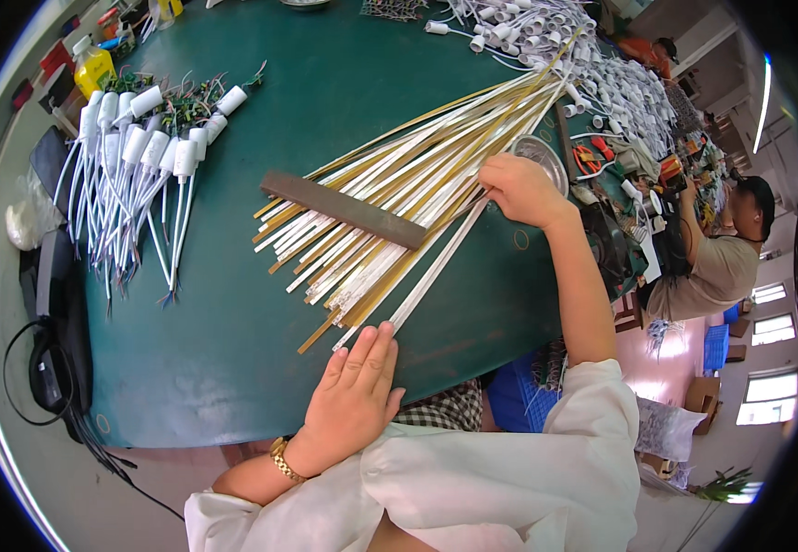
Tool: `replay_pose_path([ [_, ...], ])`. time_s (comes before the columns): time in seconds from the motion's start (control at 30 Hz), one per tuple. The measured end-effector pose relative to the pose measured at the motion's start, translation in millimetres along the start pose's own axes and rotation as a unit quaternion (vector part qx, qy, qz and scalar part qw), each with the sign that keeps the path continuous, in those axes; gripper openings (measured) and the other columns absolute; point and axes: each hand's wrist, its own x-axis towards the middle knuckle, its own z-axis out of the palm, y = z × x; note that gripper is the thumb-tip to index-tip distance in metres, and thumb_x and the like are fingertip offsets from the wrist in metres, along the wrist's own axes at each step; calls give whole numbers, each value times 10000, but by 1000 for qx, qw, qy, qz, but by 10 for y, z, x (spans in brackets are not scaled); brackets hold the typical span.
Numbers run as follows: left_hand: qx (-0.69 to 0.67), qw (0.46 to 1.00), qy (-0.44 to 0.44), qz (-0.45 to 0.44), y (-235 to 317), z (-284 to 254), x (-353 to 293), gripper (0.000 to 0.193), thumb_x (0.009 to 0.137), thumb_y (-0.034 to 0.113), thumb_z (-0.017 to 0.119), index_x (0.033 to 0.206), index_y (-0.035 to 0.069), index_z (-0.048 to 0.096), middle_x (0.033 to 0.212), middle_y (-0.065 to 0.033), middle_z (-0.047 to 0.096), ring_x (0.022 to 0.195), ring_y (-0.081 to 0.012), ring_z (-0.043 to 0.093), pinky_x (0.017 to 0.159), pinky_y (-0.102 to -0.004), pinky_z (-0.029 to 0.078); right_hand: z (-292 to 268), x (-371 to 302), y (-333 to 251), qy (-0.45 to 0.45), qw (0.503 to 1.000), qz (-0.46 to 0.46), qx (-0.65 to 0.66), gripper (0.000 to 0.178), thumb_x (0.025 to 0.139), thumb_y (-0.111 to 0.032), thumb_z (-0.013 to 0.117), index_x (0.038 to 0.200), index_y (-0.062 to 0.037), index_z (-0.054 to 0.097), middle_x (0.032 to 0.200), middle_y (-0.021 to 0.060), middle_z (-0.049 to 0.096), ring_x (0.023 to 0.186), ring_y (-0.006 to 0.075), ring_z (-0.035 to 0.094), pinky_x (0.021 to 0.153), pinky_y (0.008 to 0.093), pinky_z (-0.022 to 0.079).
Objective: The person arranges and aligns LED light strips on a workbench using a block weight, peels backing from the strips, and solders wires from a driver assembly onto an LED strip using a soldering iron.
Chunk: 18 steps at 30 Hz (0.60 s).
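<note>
A fan of long thin white and gold strips [385, 161] lies across the green table, narrowing toward the far right. Across their near ends rests a brown rectangular bar [344, 212]. A few white strips [439, 264] lie apart along the right side of the fan. My right hand [523, 191] pinches these at their far part, its fingertips pressed together. My left hand [355, 379] lies flat with fingers stretched out, its fingertips at the near ends of those white strips. Beside my right hand, partly hidden by it, is a round metal dish [557, 164].
White lamp sockets with cables [137, 147] lie at the left, near a yellow bottle [93, 66]. More sockets [519, 32] are heaped at the far right. Red-handled pliers [592, 156] lie right of the dish. A co-worker [717, 262] sits at the right.
</note>
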Motion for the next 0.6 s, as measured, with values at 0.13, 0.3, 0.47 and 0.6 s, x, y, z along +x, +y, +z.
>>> replay_pose_path([
  [0.13, 1, 1000, -2, 0, -5, -3, 17, 672, 851, 324, 715, 1431, 35, 540, 1576, -139, 417, 1480, -271, 361, 1205, -451, 226, -79, -62, -77, -11, 1000, -1, 29, 144, 771, -5, 678, 864, -108, 641, 891, 52, 591, 953, 280, 582, 826, 419, 464],
  [0.3, -50, 998, -43, -9, -30, -11, 37, 663, 853, 309, 714, 1432, 43, 530, 1562, -131, 438, 1455, -255, 396, 1209, -440, 209, -143, -79, -174, -50, 997, -18, 52, 101, 800, -153, 722, 831, -102, 641, 909, 48, 594, 955, 277, 574, 844, 408, 447],
  [0.47, -64, 996, -54, -8, -45, -50, 68, 629, 855, 298, 716, 1411, 54, 552, 1552, -129, 451, 1437, -260, 424, 1202, -454, 218, -7, -17, -325, -42, 996, -48, 56, 294, 822, -326, 765, 868, -85, 603, 913, 54, 607, 926, 270, 587, 847, 402, 441],
  [0.6, -89, 994, -59, -16, -46, -47, 76, 601, 862, 286, 714, 1403, 69, 564, 1550, -127, 456, 1429, -264, 437, 1192, -469, 233, 27, -9, -370, -42, 998, -35, 37, 168, 847, -247, 726, 909, -121, 635, 883, 13, 610, 947, 240, 599, 898, 405, 422],
])
